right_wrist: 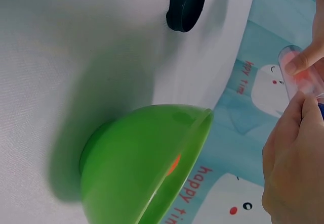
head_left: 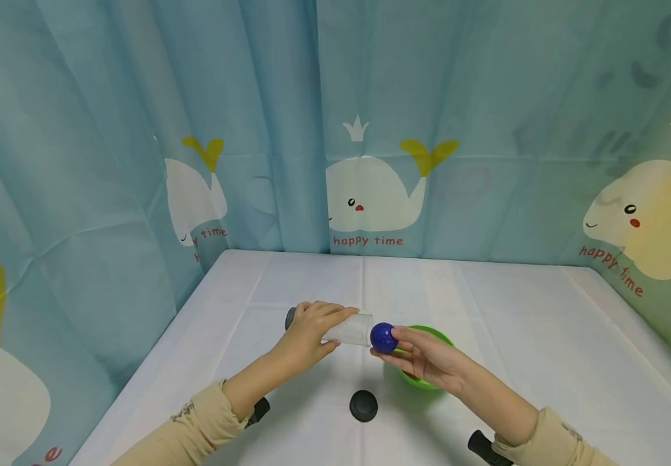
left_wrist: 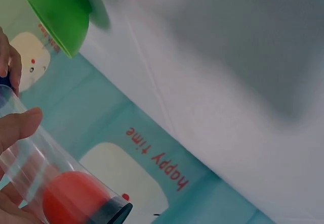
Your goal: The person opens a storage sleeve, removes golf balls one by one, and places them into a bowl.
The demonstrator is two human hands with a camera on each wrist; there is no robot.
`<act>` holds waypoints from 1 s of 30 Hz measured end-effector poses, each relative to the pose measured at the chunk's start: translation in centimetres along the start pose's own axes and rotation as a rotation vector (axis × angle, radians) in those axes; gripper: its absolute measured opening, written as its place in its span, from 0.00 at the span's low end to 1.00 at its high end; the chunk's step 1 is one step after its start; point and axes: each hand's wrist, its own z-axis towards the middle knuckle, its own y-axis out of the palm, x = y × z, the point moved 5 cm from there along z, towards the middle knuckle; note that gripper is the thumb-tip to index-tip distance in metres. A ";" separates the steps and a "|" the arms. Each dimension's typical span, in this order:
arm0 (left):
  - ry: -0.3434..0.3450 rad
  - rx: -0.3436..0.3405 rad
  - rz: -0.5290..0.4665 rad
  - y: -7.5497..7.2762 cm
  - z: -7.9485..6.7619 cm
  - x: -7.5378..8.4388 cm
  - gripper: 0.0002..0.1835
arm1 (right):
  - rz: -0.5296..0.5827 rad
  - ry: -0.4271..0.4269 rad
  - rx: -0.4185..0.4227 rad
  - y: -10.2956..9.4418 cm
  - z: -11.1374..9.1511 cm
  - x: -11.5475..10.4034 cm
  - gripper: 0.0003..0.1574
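Observation:
My left hand (head_left: 314, 330) grips a clear plastic tube (head_left: 354, 329), which lies tilted sideways above the table. A red ball (left_wrist: 71, 198) sits inside it, by the dark cap (left_wrist: 114, 213) at its far end. In the head view a blue ball (head_left: 384, 337) is at the tube's right-hand mouth, pinched by the thumb and fingers of my right hand (head_left: 428, 356). Behind and below that hand stands a green bowl (right_wrist: 136, 158). Something orange-red (right_wrist: 173, 164) shows inside the bowl; most of it is hidden.
A loose black round lid (head_left: 363, 406) lies on the white tablecloth (head_left: 288, 427) in front of the hands. Dark wrist straps or devices (head_left: 486, 448) show near both sleeves. A blue curtain (head_left: 288, 129) with whale prints hangs behind and beside the table.

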 end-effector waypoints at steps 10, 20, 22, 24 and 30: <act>-0.031 -0.013 0.008 -0.2 -0.6 -0.5 0.33 | -0.036 -0.002 0.039 -0.6 -0.3 0.1 0.28; -0.057 -0.015 0.004 -0.5 -1.4 -1.2 0.34 | -0.091 -0.009 0.023 -1.4 -0.5 0.2 0.12; -0.062 -0.016 -0.001 -0.6 -1.5 -1.2 0.34 | -0.088 -0.010 0.024 -1.5 -0.7 0.2 0.09; -0.066 -0.014 -0.003 -0.7 -1.5 -1.3 0.34 | -0.094 -0.014 0.024 -1.6 -0.8 0.1 0.09; -0.084 -0.006 -0.010 -0.7 -1.9 -1.6 0.33 | -0.112 -0.013 0.023 -1.8 -1.2 0.2 0.08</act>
